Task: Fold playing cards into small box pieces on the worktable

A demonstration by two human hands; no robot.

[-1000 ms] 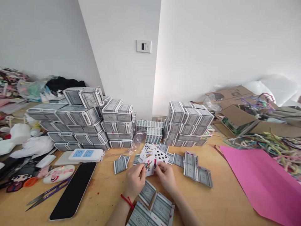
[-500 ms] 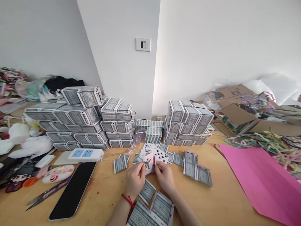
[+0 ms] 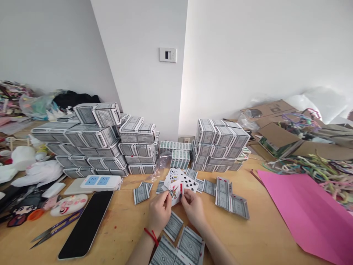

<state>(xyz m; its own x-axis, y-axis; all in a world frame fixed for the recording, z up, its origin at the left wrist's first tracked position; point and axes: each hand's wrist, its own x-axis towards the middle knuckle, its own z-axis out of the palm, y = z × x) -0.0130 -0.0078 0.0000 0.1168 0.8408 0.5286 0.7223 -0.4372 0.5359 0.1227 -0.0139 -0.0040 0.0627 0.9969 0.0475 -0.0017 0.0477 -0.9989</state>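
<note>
A joker playing card (image 3: 174,193) is held upright between my two hands, its picture side toward me. My left hand (image 3: 160,210) pinches its left edge, while the fingers of my right hand (image 3: 193,207) grip the right edge. Just behind it lie fanned face-up cards (image 3: 190,183), a king among them. Below my wrists a joined piece of folded cards (image 3: 190,241) shows grey patterned backs, with a single folded card (image 3: 173,224) above it. To the right sits another folded-card piece (image 3: 230,198). Folded cards (image 3: 141,193) also lie left of my hands.
Stacked card blocks (image 3: 91,136) stand at the back left, and more blocks (image 3: 220,143) at the back right. On the left are a phone (image 3: 86,224), scissors (image 3: 56,228) and a power strip (image 3: 102,182). Pink paper (image 3: 306,209) covers the right side, near cardboard boxes (image 3: 281,138).
The hands and the joker card stay nearly in place, both hands still pinching it. The whole view has shifted very slightly.
</note>
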